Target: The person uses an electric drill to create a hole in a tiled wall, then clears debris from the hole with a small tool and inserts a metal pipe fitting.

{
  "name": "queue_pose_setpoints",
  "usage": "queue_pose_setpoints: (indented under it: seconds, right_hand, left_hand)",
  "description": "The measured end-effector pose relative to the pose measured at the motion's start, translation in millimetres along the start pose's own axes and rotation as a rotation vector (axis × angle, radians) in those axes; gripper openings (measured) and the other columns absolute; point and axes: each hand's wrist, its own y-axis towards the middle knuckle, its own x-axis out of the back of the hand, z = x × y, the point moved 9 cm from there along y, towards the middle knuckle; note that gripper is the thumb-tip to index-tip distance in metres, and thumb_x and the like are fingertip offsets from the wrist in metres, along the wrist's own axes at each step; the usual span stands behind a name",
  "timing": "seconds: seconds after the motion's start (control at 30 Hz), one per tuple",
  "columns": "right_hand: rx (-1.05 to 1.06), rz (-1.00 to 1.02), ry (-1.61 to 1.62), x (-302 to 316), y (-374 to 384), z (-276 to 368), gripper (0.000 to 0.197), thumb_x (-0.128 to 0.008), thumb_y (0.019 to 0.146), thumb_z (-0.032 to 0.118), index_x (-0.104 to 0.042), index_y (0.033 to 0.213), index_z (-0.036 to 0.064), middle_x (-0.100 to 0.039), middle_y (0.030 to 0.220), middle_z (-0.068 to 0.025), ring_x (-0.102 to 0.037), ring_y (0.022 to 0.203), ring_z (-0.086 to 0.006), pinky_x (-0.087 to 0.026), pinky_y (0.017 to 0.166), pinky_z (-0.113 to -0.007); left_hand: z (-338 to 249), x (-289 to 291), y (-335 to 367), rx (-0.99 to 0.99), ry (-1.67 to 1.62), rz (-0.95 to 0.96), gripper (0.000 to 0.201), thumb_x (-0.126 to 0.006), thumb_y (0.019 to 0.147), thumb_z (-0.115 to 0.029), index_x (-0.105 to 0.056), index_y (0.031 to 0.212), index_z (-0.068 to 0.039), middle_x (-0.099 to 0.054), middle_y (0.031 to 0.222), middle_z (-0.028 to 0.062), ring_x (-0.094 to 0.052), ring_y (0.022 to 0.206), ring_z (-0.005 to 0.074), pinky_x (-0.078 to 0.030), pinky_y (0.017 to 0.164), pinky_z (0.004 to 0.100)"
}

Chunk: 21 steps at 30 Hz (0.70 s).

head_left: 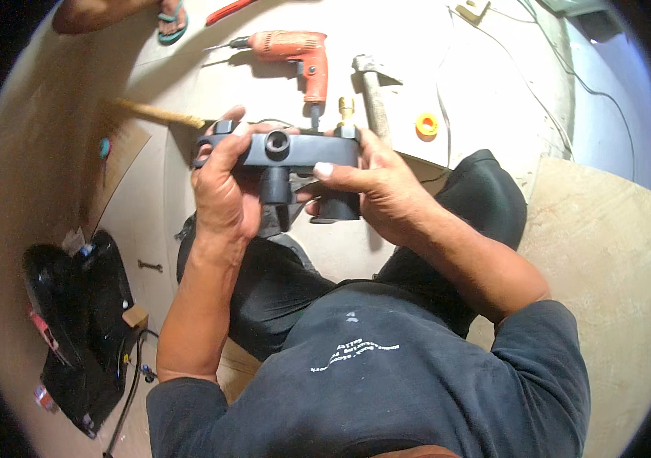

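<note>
We see the black fitting (306,155) held aloft between the left hand (222,191) and right hand (386,183), each grip closed around an end. We judge it stiff, fairly weighty, perhaps slick; we'd hold those ends, clear of the round port (277,143).

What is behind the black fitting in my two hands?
Beyond the black fitting, the orange-red drill and hammer lie on the pale surface; whatever the fitting covers cannot be seen.
</note>
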Motion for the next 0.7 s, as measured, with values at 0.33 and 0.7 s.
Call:
queue_pose_setpoints:
  seconds: [0.33,0.7]
  right_hand:
    - [0.155,-0.059,-0.132,14,-1,22,0.069,-0.081,0.082,0.007,-0.043,0.14,0.0032,-0.061,0.119,-0.0109,-0.067,0.098,-0.0182,-0.056,0.086,-0.033]
    - [0.605,0.001,-0.546,-14,-13,54,0.085,-0.081,0.078,-0.003,-0.036,0.149,0.0073,-0.059,0.13,-0.0128,-0.059,0.122,-0.0211,-0.05,0.103,-0.036]
  left_hand:
    - [-2,-5,2,-0.048,0.139,0.021,0.03,-0.063,0.099,-0.022,-0.066,0.119,0.0,-0.07,0.116,0.0158,-0.064,0.116,0.0262,-0.047,0.105,0.0452]
    - [-4,-11,-9,0.094,-0.161,0.058,0.037,-0.075,0.092,-0.015,-0.061,0.124,-0.003,-0.068,0.112,0.0086,-0.065,0.109,0.0176,-0.054,0.1,0.0369]
